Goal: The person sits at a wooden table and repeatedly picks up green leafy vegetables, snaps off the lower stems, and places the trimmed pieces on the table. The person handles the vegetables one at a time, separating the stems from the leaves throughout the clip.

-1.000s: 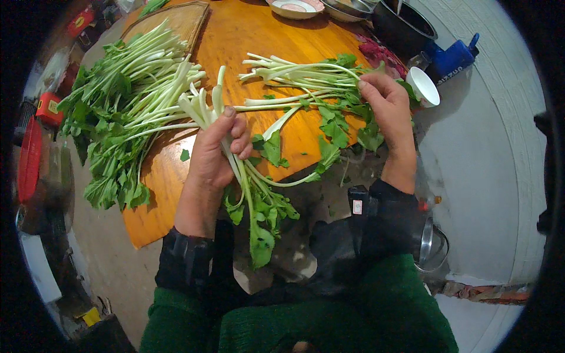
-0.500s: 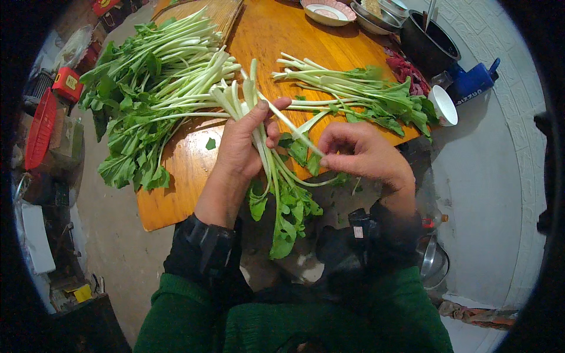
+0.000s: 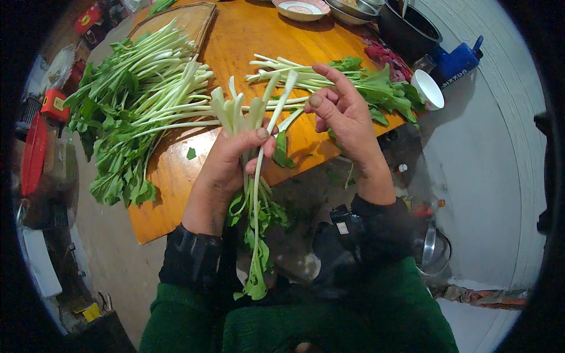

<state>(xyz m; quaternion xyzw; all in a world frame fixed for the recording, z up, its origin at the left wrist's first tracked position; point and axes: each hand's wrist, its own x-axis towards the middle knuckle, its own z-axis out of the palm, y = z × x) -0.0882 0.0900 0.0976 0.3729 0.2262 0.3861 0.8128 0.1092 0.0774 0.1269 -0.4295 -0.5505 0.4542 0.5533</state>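
Observation:
My left hand point(image 3: 218, 165) is closed around a bunch of leafy greens point(image 3: 236, 119), their pale stalk ends up and the leaves hanging past the table edge. One long stalk point(image 3: 257, 206) runs under my left thumb. Just right of the bunch, my right hand point(image 3: 347, 126) is raised with index finger and thumb apart and nothing seen between them; its other fingers curl in. A large heap of the same greens point(image 3: 141, 109) lies on the left of the wooden table point(image 3: 176, 188). A smaller pile point(image 3: 376, 88) lies behind my right hand.
Farther back are a woven tray point(image 3: 197, 15), a patterned bowl point(image 3: 300, 8), metal bowls point(image 3: 347, 13) and a black pot point(image 3: 412, 26). A white bowl point(image 3: 428, 90) and a blue container point(image 3: 456, 65) are at the right. Torn leaf bits dot the tabletop.
My right hand has let go of the slanting stalk, moved up and opened. That stalk now stands upright with the bunch in my left hand. The view has shifted slightly.

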